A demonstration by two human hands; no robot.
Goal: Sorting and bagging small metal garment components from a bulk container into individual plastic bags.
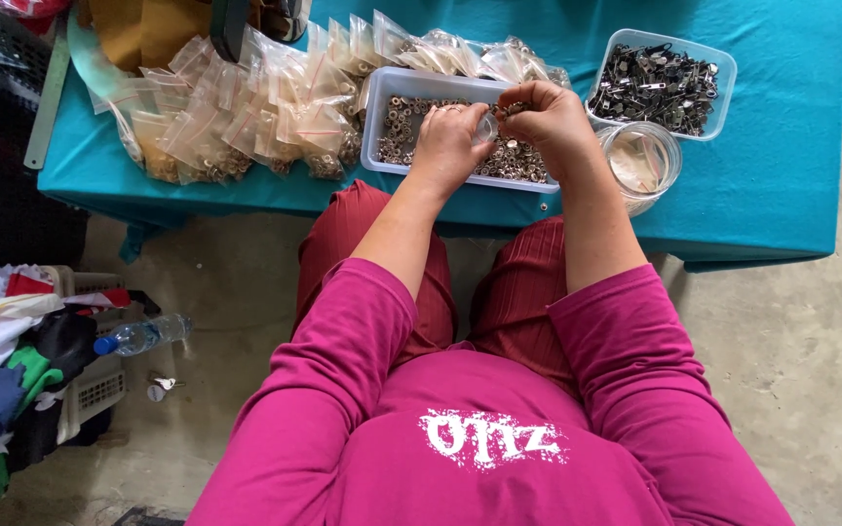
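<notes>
Pinching small clear bag (pixel 485 128) between both hands (pixel 499 131), above tray of rings (pixel 382 107).

Clear packets on my teal table

I see small clear zip bags (pixel 246 107) heaped left of the hands; more bags (pixel 460 51) lie behind the tray; each has a red strip.

Teal-covered table (pixel 762 185), concrete floor (pixel 811 360) (daylit)

hidden: tray (pixel 382 107) middle behind hands | tiny: metal pieces (pixel 401 122) unclear
</notes>
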